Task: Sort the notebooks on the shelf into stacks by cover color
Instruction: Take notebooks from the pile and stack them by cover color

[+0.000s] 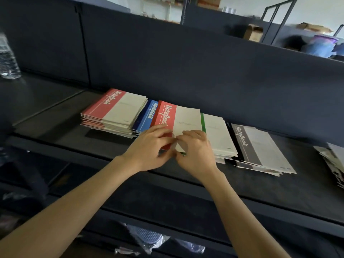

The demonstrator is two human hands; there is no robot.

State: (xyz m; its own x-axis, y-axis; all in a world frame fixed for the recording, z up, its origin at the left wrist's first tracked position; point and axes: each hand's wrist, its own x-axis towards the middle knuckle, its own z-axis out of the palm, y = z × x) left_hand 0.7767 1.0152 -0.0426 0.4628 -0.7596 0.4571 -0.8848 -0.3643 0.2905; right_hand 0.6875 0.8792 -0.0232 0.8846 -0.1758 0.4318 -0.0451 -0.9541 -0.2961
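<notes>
On the dark shelf (55, 116) lie several notebook stacks. A red stack (115, 110) is at the left, a blue stack (147, 116) right beside it, a green stack (217, 133) in the middle and a black stack (260, 148) to the right. A single red notebook (178, 120) lies tilted over the blue and green stacks. My left hand (150, 149) and my right hand (195, 151) both pinch its near edge, fingertips meeting at the near corner.
A clear plastic water bottle (7, 58) stands at the far left on the shelf. More loose papers or notebooks (333, 161) lie at the right edge. A dark back panel (186, 67) rises behind the stacks. Plastic-wrapped items (149, 239) sit on a lower shelf.
</notes>
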